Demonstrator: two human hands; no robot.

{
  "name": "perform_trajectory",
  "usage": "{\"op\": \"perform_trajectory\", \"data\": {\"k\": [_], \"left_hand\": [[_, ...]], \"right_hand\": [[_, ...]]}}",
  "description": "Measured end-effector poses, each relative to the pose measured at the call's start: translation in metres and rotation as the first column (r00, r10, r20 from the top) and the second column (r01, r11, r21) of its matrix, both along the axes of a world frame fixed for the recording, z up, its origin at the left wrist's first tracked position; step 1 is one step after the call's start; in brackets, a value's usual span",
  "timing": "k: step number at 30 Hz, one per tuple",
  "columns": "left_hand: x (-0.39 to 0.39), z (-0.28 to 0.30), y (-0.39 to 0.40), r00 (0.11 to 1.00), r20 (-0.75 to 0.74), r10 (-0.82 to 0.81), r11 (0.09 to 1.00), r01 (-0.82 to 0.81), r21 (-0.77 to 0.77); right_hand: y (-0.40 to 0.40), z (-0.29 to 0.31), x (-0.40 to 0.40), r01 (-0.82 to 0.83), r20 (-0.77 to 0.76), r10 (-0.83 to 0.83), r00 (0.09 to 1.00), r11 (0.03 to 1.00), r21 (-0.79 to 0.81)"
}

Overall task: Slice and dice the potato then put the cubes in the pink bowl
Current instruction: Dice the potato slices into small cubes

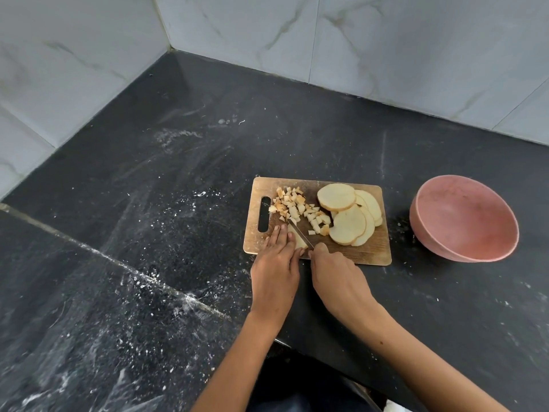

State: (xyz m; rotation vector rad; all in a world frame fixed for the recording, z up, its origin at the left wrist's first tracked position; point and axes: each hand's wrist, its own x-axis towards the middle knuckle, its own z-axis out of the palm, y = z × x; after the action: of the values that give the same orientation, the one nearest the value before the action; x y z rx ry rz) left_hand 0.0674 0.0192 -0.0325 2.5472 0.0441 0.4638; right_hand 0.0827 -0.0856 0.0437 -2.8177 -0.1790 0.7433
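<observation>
A wooden cutting board [368, 251] lies on the black counter. Several round potato slices [347, 224] overlap on its right half, and a heap of small potato cubes [297, 208] sits at its upper left. My left hand [276, 263] presses a potato slice [298, 242] flat against the board with straight fingers. My right hand [335, 275] grips a knife [300, 233] whose blade lies across that slice; the handle is hidden in the hand. The pink bowl [463, 218] stands to the right of the board with nothing inside it.
The dark stone counter [184, 179] is dusted with white specks and meets marble-tiled walls [386, 49] at the back and left. A raised seam [118, 263] crosses the counter at the lower left. The counter's front edge runs near my forearms.
</observation>
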Motion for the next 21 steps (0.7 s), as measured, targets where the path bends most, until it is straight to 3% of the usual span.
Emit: {"op": "perform_trajectory", "data": {"k": [4,14,21], "left_hand": [[0.0,0.004,0.0,1.0,-0.006,-0.007,1.0,0.007,-0.022],[0.002,0.002,-0.001,0.999,-0.033,-0.005,1.0,0.005,0.019],[0.002,0.005,-0.001,0.998,-0.062,0.029,0.998,-0.025,0.053]], "right_hand": [[0.008,0.0,0.008,-0.016,-0.016,0.015,1.0,0.998,-0.068],[-0.012,0.001,-0.007,-0.034,-0.127,0.026,0.992,0.998,-0.058],[-0.002,-0.002,0.009,-0.04,-0.074,0.039,0.997,0.999,-0.015]]}}
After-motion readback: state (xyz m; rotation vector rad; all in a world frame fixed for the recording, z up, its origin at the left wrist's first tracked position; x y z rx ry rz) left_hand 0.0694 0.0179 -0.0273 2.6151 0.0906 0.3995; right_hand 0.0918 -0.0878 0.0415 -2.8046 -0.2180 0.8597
